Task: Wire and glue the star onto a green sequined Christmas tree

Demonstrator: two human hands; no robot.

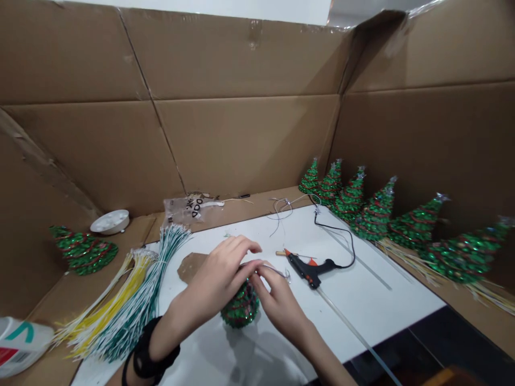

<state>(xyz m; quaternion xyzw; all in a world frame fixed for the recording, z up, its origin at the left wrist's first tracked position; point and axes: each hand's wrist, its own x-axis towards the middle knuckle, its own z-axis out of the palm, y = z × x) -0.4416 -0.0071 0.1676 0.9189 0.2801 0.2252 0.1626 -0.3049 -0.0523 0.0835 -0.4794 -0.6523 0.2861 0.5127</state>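
A white bottle [20, 343] with red and teal print is lying at the far left edge, and behind it a single glittery green cone tree [83, 250] is tipping on the cardboard floor beside a shallow round white dish [109, 221] (what it is holding cannot be made out). Thin wires are fanning out next in two bundles, a yellow one [108, 300] and a green-and-white one [148, 292], reaching onto the smooth white board [362, 292]. A crumpled clear plastic bag [189, 207] with black lettering is sitting behind them. At the middle, the left hand [219, 279] is curling over the top of a small sequined tree [240, 306] standing on the board, while the right hand [277, 303] is pinching a thin silvery wire [277, 271] at its tip; both hands are touching the tree. A black and orange glue gun [311, 268] is lying just to the right, its cord trailing back. Six finished trees [376, 217] are leaning in a row along the right cardboard wall [422, 134], with pale wire ends sticking out beneath them.
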